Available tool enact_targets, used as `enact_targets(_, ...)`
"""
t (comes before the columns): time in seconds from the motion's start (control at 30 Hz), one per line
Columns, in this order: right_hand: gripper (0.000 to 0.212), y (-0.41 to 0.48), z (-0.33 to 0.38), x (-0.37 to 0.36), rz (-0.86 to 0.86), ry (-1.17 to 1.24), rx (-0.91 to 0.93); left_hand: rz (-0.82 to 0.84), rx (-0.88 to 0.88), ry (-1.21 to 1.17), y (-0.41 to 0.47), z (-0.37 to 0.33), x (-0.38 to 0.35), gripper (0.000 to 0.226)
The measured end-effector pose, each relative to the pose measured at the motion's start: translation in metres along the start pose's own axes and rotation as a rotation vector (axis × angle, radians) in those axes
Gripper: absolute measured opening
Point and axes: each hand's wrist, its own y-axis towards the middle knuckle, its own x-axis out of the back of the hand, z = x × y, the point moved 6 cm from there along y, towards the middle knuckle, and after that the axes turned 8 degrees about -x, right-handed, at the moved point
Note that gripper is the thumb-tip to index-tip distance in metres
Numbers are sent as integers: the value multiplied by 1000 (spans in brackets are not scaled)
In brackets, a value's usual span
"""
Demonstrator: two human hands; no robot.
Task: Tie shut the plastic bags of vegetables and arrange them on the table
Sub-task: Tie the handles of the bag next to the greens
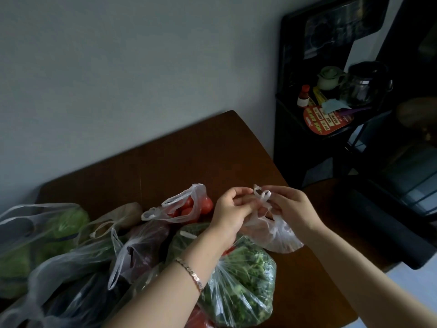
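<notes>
Item 1. Small translucent white plastic bag: held up at the right side of the dark brown wooden surface, its bottom sagging beside the bag of greens. Handle strips twisted into a loop between the two hands. Contents cannot be made out.

Item 2. Left hand: fingers curled, pinching one handle strip. Silver chain bracelet on the wrist.

Item 3. Right hand: fingers curled, pinching the other strip, fingertips near those of the left hand.

Item 4. Clear plastic bag of red tomatoes: on the surface just left of the left hand, mouth open, handles loose.

Item 5. Clear plastic bag of green leafy herbs: under the left forearm, near edge.

Item 6. Clear plastic bag with dark purple contents: left of the herbs, handles untied.

Item 7. Clear plastic bag of pale green cabbage: far left, open.

Item 8. Clear plastic bag with brownish contents: between cabbage and tomatoes.

Item 9. Black shelf stand: right of the surface, carrying a pale green teapot, a red-capped bottle and a round red printed card.
</notes>
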Motion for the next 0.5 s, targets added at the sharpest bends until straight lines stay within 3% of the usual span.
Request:
enact_targets(0.07, 22, -4, -3, -9, 38, 43, 10, -14, 78, -62, 1, 6, -1, 27)
enact_targets(0.17, 14, -7, -5, -15, 88, 83, 16, 8, 153, -85, 3, 13, -1, 16)
enact_targets(0.23, 10, -6, -6, -14, 74, -37, 79, 15, 188, -69, 3, 16, 1, 9)
enact_targets(0.3, 19, -5, -7, -13, 38, -129, 127, 32, 162, -40, 4, 17, 3, 7)
enact_targets(0.5, 28, -4, -11, -4, -140, 9, 108, -17, -83, 220, 6, 7, 11, 14)
